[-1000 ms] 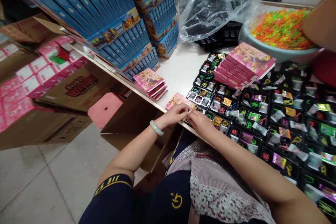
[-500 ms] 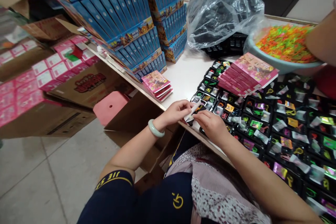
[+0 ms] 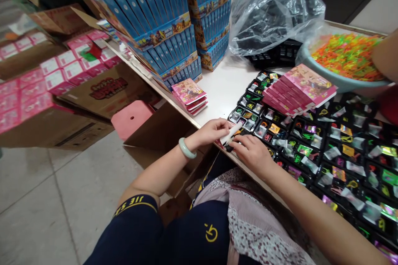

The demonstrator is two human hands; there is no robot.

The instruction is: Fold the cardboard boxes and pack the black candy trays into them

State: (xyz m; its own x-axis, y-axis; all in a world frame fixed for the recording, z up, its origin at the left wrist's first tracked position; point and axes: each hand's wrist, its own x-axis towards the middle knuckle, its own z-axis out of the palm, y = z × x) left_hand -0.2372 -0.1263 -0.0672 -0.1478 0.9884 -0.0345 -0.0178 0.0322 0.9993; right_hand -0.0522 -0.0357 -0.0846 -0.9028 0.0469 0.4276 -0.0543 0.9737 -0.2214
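My left hand [image 3: 216, 129], with a pale green bangle on the wrist, pinches a white-edged pink box [image 3: 229, 134] at the table's front edge. Its white flap stands up at a slant. Close beside it, my right hand [image 3: 253, 151] has its fingers curled over a small black tray [image 3: 230, 147], mostly hidden under the fingertips. Just beyond both hands lie filled black trays [image 3: 245, 118] holding small coloured toys and clear packets. A stack of pink boxes [image 3: 300, 89] rests on these trays, and a smaller pink stack [image 3: 189, 95] sits left of them.
Tall stacks of blue boxes [image 3: 152, 4] rise at the back left. Behind the trays are a clear plastic bag [image 3: 276, 16] and a blue basin [image 3: 338, 80] of coloured pieces, with another person's arm [image 3: 385, 56] over it. Cartons and a pink stool [image 3: 132, 120] stand left below the table.
The view has shifted slightly, so the stacks appear farther right. The white flap between my hands is tilted differently and shows more broadly. My right hand's fingers have moved slightly down over the black tray.
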